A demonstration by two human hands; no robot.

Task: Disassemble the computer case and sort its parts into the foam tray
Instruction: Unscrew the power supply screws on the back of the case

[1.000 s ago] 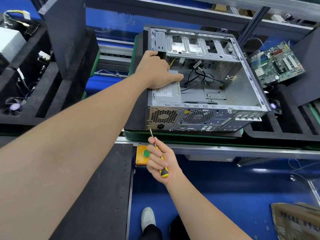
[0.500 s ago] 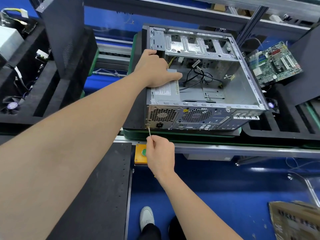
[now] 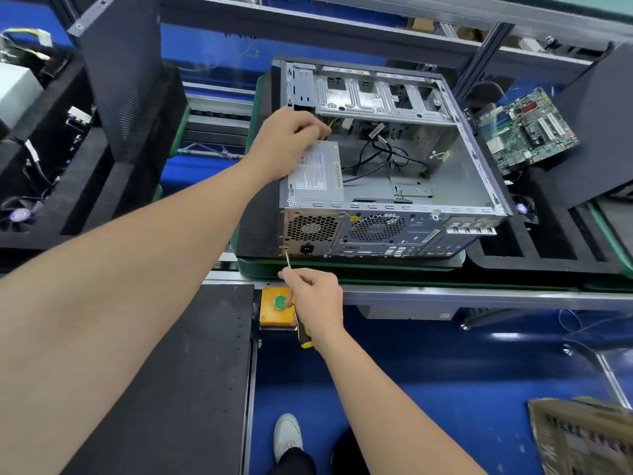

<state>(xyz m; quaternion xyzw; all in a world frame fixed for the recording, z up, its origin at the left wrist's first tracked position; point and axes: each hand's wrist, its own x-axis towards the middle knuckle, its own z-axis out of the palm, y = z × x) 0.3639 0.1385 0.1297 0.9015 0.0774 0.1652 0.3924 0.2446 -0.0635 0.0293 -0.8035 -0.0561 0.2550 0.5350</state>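
The computer case (image 3: 442, 186) lies on its side, open face up, on a green-rimmed pallet (image 3: 342, 270) at the middle of the worktop (image 3: 445, 296), with its rear panel facing the near edge. A black foam tray (image 3: 507, 262) sits just beside it toward the right edge, and another foam tray (image 3: 78, 186) toward the left edge has a dark side panel (image 3: 120, 63) standing upright in it. A green motherboard (image 3: 527, 128) leans tilted at the far right, above the right tray.

Inside the case, the power supply (image 3: 318, 173) fills the near-left corner, with black cables (image 3: 376, 156) looping beside it. The left hand (image 3: 287, 142) rests on top of the power supply, its fingers curled over the unit's far edge; whether they hold anything there I cannot tell.

At the near edge, the right hand (image 3: 315, 303) grips the yellow-and-black screwdriver (image 3: 304, 337), whose tip is set on the lower left corner of the rear panel. A yellow button box (image 3: 270, 318) sits just beside that hand.
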